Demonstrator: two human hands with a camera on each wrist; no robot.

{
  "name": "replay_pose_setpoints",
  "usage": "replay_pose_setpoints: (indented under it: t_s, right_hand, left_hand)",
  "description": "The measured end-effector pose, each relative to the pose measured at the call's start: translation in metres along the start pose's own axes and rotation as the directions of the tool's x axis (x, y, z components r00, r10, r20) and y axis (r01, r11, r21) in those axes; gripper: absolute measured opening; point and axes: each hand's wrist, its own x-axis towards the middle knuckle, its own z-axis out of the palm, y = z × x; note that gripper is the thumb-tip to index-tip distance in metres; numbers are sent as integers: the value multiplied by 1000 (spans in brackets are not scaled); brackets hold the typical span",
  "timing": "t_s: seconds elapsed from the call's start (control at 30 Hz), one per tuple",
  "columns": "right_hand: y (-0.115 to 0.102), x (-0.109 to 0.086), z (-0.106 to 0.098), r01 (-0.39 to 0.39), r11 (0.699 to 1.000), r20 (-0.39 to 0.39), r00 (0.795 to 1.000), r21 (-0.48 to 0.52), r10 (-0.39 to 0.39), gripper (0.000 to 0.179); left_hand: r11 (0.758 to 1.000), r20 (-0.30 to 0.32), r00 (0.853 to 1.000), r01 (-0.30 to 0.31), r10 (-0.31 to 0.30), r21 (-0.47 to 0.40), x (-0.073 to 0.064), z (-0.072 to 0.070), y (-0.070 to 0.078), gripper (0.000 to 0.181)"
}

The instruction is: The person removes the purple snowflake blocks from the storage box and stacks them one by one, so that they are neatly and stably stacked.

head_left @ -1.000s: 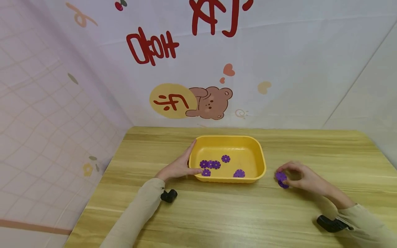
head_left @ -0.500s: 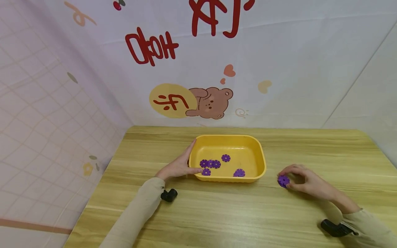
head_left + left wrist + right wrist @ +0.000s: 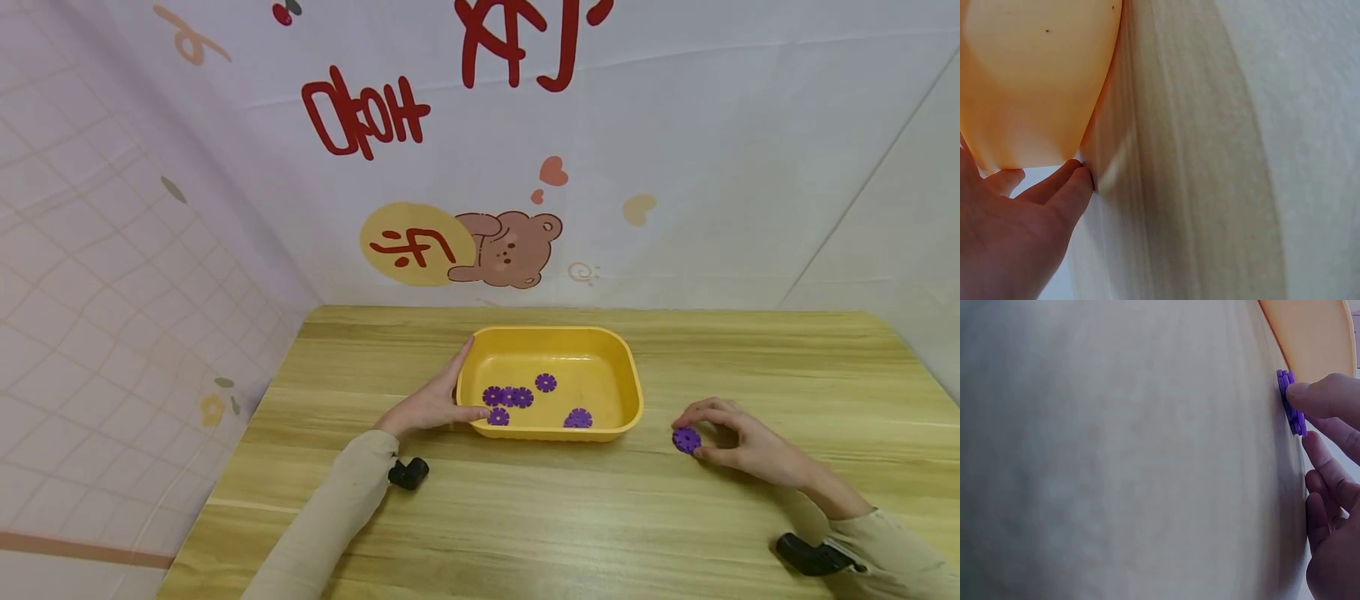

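Note:
In the head view, a yellow plastic basin [image 3: 556, 435] stands on the table, with several flat purple snowflake discs [image 3: 545, 382] lying on its floor. My left hand [image 3: 431, 406] holds the basin's left end, fingers along the outer wall and thumb over the front rim. To the right of the basin, my right hand [image 3: 757, 446] pinches a small stack of purple snowflake discs [image 3: 686, 440] between thumb and index finger, low over the table. The right wrist view gives the stack edge-on, several layers thick, right at the table surface.
The wood-grain table [image 3: 525, 517] reaches back to a white printed wall cloth [image 3: 712, 167]. Another cloth with a grid pattern [image 3: 112, 250] hangs along the left side. Black wrist devices [image 3: 813, 554] sit at both sleeves.
The right hand has shifted slightly right and nearer with its discs. One second ago they were staggered; now they lie evenly stacked. The left hand and basin have stayed put.

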Motion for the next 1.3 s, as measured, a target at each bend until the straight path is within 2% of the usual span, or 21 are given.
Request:
replay_pose_setpoints:
  t_s: [0.13,0.6,0.77,0.87,0.97,1.1,1.17,1.3]
  right_hand:
    - [2,0,1,9,1000,-3,1000,-11,-9,44]
    - [0,-2,1,3,1000,6,1000,16,-3,41]
    - [2,-2,0,-31,996,26,999,89,29,40]
    - [2,-1,-2,-24,991,42,999,135,19,40]
    - [0,2,-4,-4,991,28,1000,133,1,40]
    - [-9,12,-8,0,998,-26,1000,65,2,40]
    - [-14,19,-9,-8,999,-42,999,37,10,40]
    - [-25,33,-12,-33,998,-39,999,49,34,38]
  left_hand:
    - [1000,3,1000,-13,13,-10,0,0,0,120]
    - [1000,-2,1000,-1,1,-1,-1,1,-1,120]
    - [1000,3,1000,1,-1,-14,-1,0,-1,120]
    - [1000,13,1000,0,0,-15,-1,0,0,120]
    - [1000,14,1000,1,-1,8,0,-1,0,120]
    - [1000,6,1000,-7,6,29,0,-1,0,120]
    - [1000,8,1000,-8,7,23,-1,-1,0,120]
    - [1000,14,1000,-18,18,4,-1,-1,1,118]
